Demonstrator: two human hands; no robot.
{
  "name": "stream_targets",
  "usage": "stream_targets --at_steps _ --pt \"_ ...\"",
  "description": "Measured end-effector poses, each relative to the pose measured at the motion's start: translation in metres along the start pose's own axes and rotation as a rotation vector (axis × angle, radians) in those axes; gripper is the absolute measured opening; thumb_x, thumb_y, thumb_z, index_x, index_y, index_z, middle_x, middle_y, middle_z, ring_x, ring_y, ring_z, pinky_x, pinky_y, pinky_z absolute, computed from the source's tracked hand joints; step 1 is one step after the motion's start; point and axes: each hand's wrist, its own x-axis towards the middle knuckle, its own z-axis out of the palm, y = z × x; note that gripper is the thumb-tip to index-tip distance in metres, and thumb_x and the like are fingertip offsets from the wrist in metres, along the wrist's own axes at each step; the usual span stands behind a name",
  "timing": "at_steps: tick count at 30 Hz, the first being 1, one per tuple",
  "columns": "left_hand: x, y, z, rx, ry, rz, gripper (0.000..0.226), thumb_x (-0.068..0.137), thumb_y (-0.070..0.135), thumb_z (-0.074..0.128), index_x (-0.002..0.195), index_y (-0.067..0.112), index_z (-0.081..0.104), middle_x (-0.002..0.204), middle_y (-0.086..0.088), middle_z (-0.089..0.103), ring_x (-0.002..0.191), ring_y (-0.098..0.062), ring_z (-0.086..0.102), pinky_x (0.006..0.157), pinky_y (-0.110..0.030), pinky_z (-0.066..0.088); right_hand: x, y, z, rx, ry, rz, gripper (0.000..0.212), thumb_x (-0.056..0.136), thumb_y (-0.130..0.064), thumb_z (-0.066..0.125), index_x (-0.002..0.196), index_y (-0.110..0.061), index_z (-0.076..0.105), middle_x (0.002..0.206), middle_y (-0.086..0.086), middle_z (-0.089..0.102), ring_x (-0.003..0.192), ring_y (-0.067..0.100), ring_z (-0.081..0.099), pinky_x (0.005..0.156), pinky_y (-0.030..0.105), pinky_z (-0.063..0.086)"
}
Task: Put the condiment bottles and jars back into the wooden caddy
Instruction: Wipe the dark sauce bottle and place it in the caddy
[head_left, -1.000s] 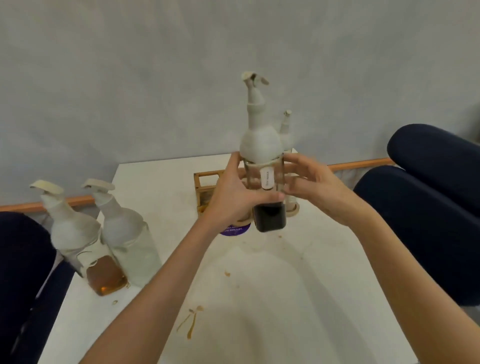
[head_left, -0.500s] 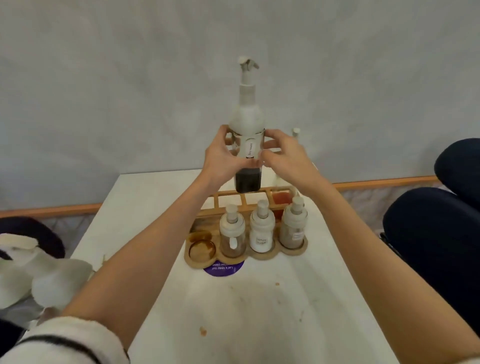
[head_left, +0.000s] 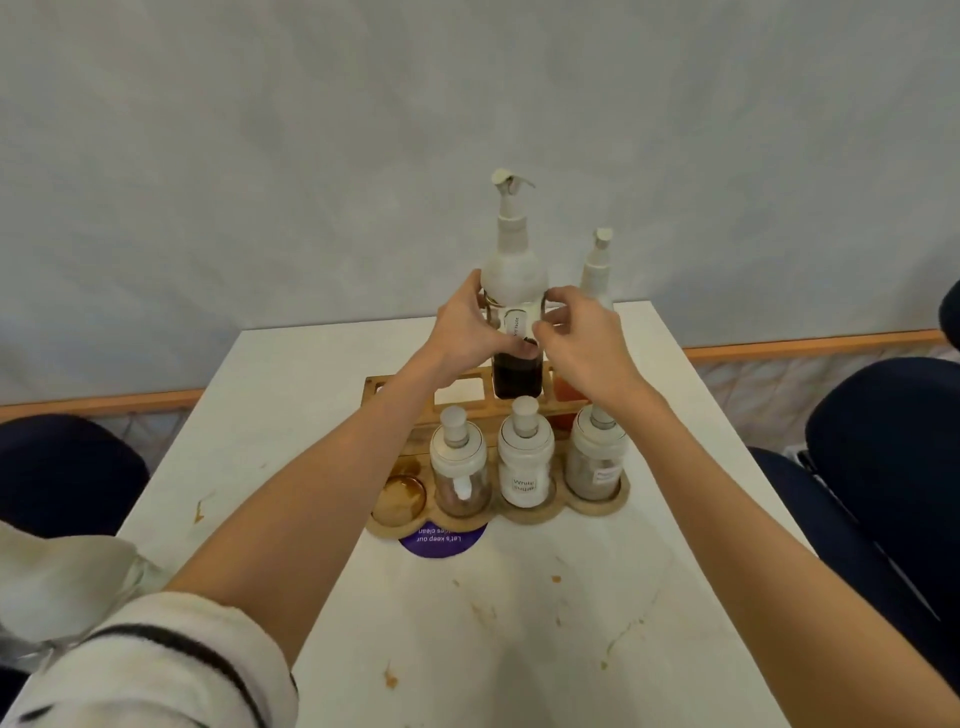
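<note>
The white counter (head_left: 291, 415) carries the wooden caddy (head_left: 410, 397), the landmark here. In the caddy's back row stands the tall dark-sauce bottle (head_left: 517, 364), upright, its base down among the rear rails. The left hand (head_left: 467, 330) and right hand (head_left: 576, 338) both wrap its glass middle from either side. Just right of it in the same row is a slimmer red-sauce bottle (head_left: 597, 280). Three small jars (head_left: 524, 462) fill the caddy's front row; its leftmost front hole (head_left: 399, 496) is bare.
</note>
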Motion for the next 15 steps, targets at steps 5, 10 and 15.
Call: stream_targets --at_steps 5,10,15 --pt "0.003 0.004 0.003 0.074 -0.022 0.02 0.088 0.044 0.023 0.093 0.12 0.026 0.048 0.11 0.004 0.061 0.102 -0.017 0.059 0.085 -0.039 0.054 0.002 0.003 -0.001 -0.039 0.042 -0.008 0.035 0.091 -0.018 0.06 0.125 -0.009 0.056 0.096 0.007 0.067 0.082 0.016 0.058 0.056 0.009 0.037" --pt "-0.001 -0.004 0.004 0.136 -0.037 -0.008 0.087 0.046 0.027 0.094 0.121 0.025 0.05 0.106 0.008 0.061 0.102 -0.017 0.057 0.078 -0.032 0.052 0.0 0.008 0.0 -0.135 0.014 -0.037 0.024 0.088 -0.011 0.063 0.111 -0.002 0.062 0.091 0.015 0.068 0.082 0.026 0.065 0.068 0.031 0.054" --pt "-0.005 -0.019 0.009 0.175 -0.068 -0.068 0.088 0.048 0.024 0.094 0.124 0.025 0.049 0.105 0.014 0.06 0.101 -0.015 0.055 0.076 -0.027 0.05 -0.005 0.012 0.007 -0.149 -0.081 0.028 0.024 0.089 -0.011 0.061 0.109 0.001 0.059 0.091 0.019 0.067 0.081 0.031 0.065 0.075 0.047 0.054"
